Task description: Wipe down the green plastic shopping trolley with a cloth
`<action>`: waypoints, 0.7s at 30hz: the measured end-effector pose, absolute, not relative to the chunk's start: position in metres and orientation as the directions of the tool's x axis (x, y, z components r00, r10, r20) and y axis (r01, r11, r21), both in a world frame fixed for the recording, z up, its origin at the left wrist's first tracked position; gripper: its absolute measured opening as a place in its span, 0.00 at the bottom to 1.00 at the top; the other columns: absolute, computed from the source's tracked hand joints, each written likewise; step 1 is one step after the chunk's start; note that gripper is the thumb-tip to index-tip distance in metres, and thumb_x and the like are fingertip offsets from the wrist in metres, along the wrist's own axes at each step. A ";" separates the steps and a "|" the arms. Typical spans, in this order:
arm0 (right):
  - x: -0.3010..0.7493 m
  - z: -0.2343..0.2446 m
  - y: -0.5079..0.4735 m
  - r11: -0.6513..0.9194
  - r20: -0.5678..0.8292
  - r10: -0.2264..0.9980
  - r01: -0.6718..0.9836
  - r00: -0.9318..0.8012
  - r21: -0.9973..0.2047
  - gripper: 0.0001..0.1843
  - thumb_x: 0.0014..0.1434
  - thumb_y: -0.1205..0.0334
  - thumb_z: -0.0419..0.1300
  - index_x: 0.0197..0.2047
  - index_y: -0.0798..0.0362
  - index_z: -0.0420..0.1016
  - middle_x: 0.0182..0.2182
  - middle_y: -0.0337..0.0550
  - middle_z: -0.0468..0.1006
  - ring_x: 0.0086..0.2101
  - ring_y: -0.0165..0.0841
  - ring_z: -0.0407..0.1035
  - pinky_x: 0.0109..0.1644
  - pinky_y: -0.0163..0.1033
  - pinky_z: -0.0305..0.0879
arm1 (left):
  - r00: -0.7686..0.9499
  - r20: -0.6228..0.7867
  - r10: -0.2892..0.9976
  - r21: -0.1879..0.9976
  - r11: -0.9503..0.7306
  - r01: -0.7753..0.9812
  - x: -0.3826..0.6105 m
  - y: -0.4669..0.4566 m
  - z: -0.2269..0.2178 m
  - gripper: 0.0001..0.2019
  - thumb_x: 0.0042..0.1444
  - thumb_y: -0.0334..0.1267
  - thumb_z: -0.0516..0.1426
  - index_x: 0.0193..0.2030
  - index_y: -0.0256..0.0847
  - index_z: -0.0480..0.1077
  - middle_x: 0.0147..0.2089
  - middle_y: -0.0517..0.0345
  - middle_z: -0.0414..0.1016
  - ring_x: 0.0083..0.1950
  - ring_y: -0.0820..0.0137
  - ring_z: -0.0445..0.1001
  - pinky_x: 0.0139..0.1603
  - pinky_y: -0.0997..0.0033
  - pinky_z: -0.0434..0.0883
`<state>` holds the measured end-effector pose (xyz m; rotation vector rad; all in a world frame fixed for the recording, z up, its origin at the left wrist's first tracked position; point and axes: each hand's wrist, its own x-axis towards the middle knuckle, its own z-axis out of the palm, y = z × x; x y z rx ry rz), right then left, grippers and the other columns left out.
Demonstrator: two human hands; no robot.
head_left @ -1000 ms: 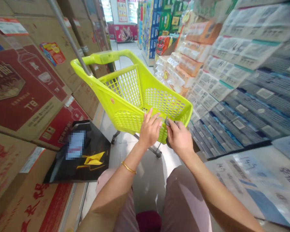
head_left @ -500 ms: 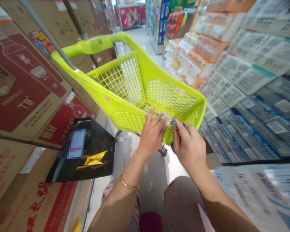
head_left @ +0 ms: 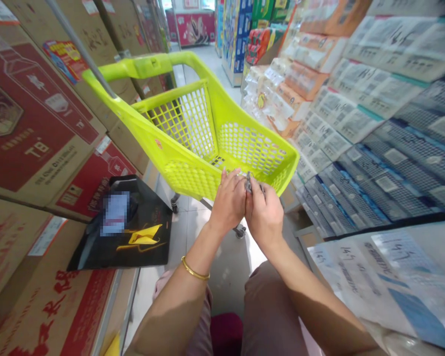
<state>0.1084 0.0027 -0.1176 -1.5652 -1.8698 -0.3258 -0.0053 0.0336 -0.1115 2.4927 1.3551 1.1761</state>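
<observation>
My left hand (head_left: 228,202) and my right hand (head_left: 264,213) meet in front of the near rim of a lime-green plastic shopping cart (head_left: 193,163). Between their fingertips is a small dark metal object (head_left: 248,184), perhaps a clip or keys; I cannot make out which. My right hand pinches it from the right. The left hand's fingers are bent and press against it from the left. A gold bangle (head_left: 195,269) circles my left wrist. The cart's basket shows nothing inside.
Stacked brown and red cartons (head_left: 37,123) line the left side, with a black bag (head_left: 129,227) lying on a low one. Shelves of packaged goods (head_left: 374,128) fill the right. A tiled aisle (head_left: 203,64) runs ahead past the cart. My knees are at the bottom.
My hands have closed together; the left fingers, spread apart before, now curl onto the small object held by the right. The view shifted slightly, and the cart sits a little left.
</observation>
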 end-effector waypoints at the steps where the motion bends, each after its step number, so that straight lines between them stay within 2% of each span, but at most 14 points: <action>1: 0.112 -0.121 0.003 0.284 0.641 0.762 0.935 -0.085 -0.214 0.22 0.65 0.61 0.44 0.60 0.52 0.65 0.48 0.55 0.74 0.46 0.38 0.70 0.51 0.46 0.68 | 0.342 0.579 0.741 0.383 -0.617 0.688 -0.006 0.034 -0.111 0.15 0.65 0.37 0.41 0.50 0.41 0.66 0.49 0.50 0.72 0.64 0.61 0.62 0.69 0.44 0.50; 5: 0.135 -0.127 0.004 0.390 0.649 0.739 0.900 -0.182 -0.192 0.21 0.65 0.61 0.44 0.58 0.52 0.67 0.48 0.53 0.74 0.48 0.38 0.68 0.53 0.45 0.67 | 0.419 0.553 0.720 0.332 -0.652 0.682 -0.009 0.040 -0.108 0.14 0.65 0.36 0.42 0.47 0.41 0.67 0.48 0.52 0.72 0.61 0.64 0.63 0.70 0.49 0.51; 12: 0.176 -0.124 0.010 0.503 0.620 0.744 0.820 -0.250 -0.273 0.21 0.66 0.57 0.44 0.56 0.53 0.68 0.47 0.52 0.73 0.49 0.36 0.67 0.57 0.46 0.64 | 0.376 0.561 0.737 0.325 -0.614 0.719 -0.001 0.049 -0.108 0.17 0.66 0.40 0.40 0.39 0.41 0.68 0.42 0.54 0.71 0.54 0.63 0.65 0.70 0.48 0.48; 21: 0.179 -0.117 0.016 0.451 0.557 0.803 0.828 -0.213 -0.334 0.23 0.66 0.55 0.42 0.55 0.54 0.70 0.45 0.52 0.72 0.46 0.37 0.67 0.52 0.43 0.66 | 0.373 0.608 0.701 0.292 -0.634 0.716 0.009 0.060 -0.112 0.18 0.67 0.41 0.38 0.34 0.41 0.65 0.39 0.54 0.68 0.49 0.64 0.65 0.66 0.52 0.51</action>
